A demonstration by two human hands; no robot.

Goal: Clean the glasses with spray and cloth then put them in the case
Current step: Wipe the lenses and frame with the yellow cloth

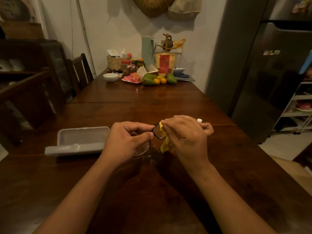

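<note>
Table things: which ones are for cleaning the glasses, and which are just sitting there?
For the job: glasses in the left hand, cloth in the right hand, spray, case.

Just lying about: bowl, fruit, jars, basket, jug.

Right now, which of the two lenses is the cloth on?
The farther lens: the right hand pinches the yellow cloth against its outer edge. The nearer lens, below the left hand gripping the glasses, is bare.
</note>
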